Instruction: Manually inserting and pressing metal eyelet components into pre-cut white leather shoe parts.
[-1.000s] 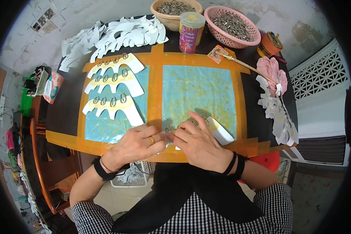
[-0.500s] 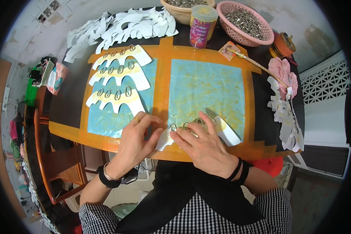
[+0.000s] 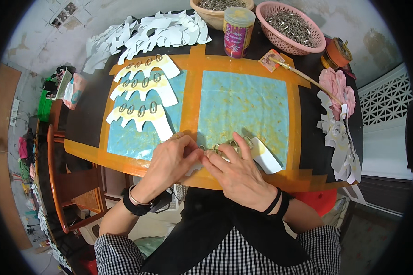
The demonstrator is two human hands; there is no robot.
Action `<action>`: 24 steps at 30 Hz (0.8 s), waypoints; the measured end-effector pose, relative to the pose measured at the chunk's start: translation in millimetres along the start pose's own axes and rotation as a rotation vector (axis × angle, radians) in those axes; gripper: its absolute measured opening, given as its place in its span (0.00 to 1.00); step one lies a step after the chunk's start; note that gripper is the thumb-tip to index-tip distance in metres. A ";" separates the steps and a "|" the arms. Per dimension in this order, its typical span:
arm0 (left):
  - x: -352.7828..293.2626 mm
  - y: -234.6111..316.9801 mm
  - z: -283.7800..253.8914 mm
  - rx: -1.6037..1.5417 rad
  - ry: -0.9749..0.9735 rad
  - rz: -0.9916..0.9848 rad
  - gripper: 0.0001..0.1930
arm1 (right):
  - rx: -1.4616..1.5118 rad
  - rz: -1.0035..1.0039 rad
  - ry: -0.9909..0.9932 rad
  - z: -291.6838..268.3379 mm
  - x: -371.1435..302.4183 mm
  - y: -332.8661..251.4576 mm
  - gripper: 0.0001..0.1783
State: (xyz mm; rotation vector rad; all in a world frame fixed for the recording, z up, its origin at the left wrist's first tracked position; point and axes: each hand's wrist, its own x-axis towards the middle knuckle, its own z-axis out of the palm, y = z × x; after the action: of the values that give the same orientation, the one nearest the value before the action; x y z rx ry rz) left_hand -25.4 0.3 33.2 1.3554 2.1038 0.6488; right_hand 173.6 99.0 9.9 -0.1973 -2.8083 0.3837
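Note:
A white, arched cut-out piece [image 3: 267, 158] with a yellowish smear and several metal oval rings [image 3: 234, 145] lies at the front edge of the right blue sheet. My left hand [image 3: 173, 158] is closed at its left end, thumb and fingertips pinched together beside a ring. Palm down, my right hand [image 3: 243, 176] covers the middle of the piece and holds it. Its thumb and nearest fingers bend onto the piece by the left fingertips; another finger stretches out among the rings. Fingers partly hide the rings and the held edge.
Three similar ringed pieces [image 3: 144, 117] lie on the left blue sheet [image 3: 124, 146]. Behind are a white cut-out pile [image 3: 170, 32], a printed canister [image 3: 237, 34], a pink basket [image 3: 289, 27] of metal parts and a beige bowl [image 3: 220, 13]. A brush [image 3: 307, 78] and pink cloth [image 3: 334, 87] lie right.
My left hand has shifted slightly right, and its fingertips now meet those of my right hand over the piece's left end. The view has tilted a little; the right hand stays over the piece.

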 end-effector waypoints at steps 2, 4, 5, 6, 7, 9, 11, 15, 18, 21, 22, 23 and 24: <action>-0.6 -2.1 2.0 0.008 -0.012 -0.008 0.13 | 0.017 0.011 0.006 -0.2 -0.3 -0.3 0.22; -7.9 -5.0 5.2 0.141 0.074 0.183 0.11 | 0.068 0.042 -0.020 0.3 -0.5 -2.3 0.28; -11.8 -6.4 7.9 0.146 0.066 0.183 0.11 | 0.074 0.048 -0.017 0.6 -0.2 -2.8 0.28; -15.9 -7.3 11.6 0.161 0.114 0.170 0.09 | 0.069 0.040 0.002 0.8 0.6 -2.6 0.24; -17.5 -7.4 14.5 0.179 0.158 0.158 0.07 | 0.066 0.034 0.023 1.6 0.7 -1.8 0.21; -17.3 -7.1 18.2 0.202 0.171 0.165 0.07 | 0.076 0.042 0.024 2.2 -0.1 -0.1 0.20; -17.2 -6.5 19.8 0.217 0.190 0.172 0.07 | 0.081 0.046 0.018 1.2 -0.3 -0.2 0.20; -18.0 -3.4 19.6 0.219 0.165 0.111 0.09 | 0.070 0.053 0.015 2.7 0.6 -1.4 0.20; -18.8 -2.3 19.9 0.183 0.165 0.076 0.09 | 0.066 0.057 0.003 1.1 1.6 -2.4 0.19; -17.6 -3.0 22.7 0.167 0.180 0.066 0.09 | 0.062 0.056 0.002 1.2 2.3 -1.4 0.19; -18.4 -3.0 23.9 0.169 0.191 0.062 0.09 | 0.063 0.055 0.010 1.3 2.0 -1.4 0.19; -18.8 -2.4 24.6 0.167 0.191 0.061 0.09 | 0.063 0.055 0.008 1.2 1.9 -1.2 0.19; -19.1 -1.5 24.9 0.190 0.198 0.065 0.09 | 0.068 0.055 0.009 1.1 2.0 -0.8 0.19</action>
State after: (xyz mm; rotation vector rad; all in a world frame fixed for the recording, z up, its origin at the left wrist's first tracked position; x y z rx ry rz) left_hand -3.1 -15.3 17.5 1.5227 2.3365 0.6461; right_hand 171.3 98.3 9.6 -0.2611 -2.7809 0.4895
